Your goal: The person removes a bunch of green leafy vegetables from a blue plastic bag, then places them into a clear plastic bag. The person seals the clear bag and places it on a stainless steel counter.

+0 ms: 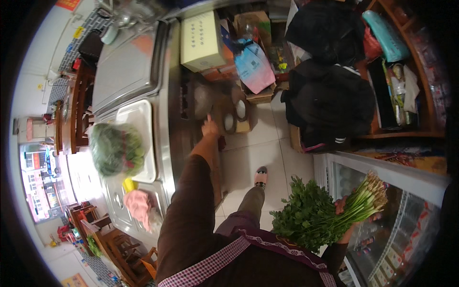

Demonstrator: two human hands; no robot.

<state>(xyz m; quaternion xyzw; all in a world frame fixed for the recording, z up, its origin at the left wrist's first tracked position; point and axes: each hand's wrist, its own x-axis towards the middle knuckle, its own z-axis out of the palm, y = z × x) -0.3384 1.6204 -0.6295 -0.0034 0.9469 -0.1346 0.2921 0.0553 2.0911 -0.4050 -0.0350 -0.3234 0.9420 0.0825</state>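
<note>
My right hand (340,205) grips a large bunch of coriander (312,211) around its stems. The pale root ends point up to the right and the leaves hang to the left. My left hand (209,128) reaches to the shelf under a steel counter, its index finger stretched out and the others partly curled. Nothing shows in it. Just beyond the fingertip is a pale, rounded, bag-like thing (203,101), dim and blurred; whether the finger touches it I cannot tell. Two round containers with white contents, one of them a near one (228,122), stand right of that hand.
On the steel counter (166,143) a white tray (146,107) carries bagged green vegetables (114,149); a pink cloth (138,206) lies nearby. A glass-door fridge (380,229) stands at right. Black clothing (330,104), a cream box (200,41) and a blue-pink bag (254,66) lie ahead.
</note>
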